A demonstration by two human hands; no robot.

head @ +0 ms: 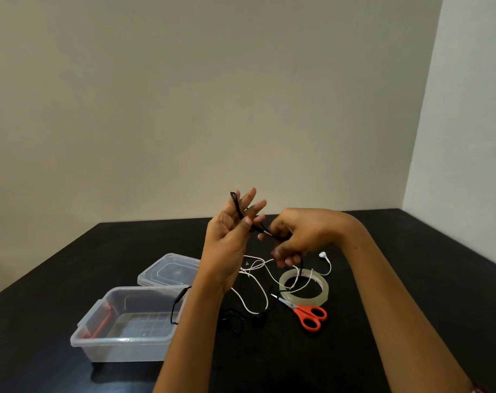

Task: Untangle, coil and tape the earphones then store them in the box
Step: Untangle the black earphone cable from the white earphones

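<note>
My left hand is raised above the table with its fingers spread, and the black earphone cable loops over them. My right hand pinches the same cable near its metal plug, just right of the left fingers. More black cable hangs down past my left forearm to the table, where an earbud lies. White earphones lie loose on the table under my hands, one bud at the right. The clear plastic box stands open at the left; something red lies inside it.
The box's clear lid lies behind it. A roll of clear tape sits right of the white cable, with orange-handled scissors just in front of it. The black table meets pale walls at the back and right.
</note>
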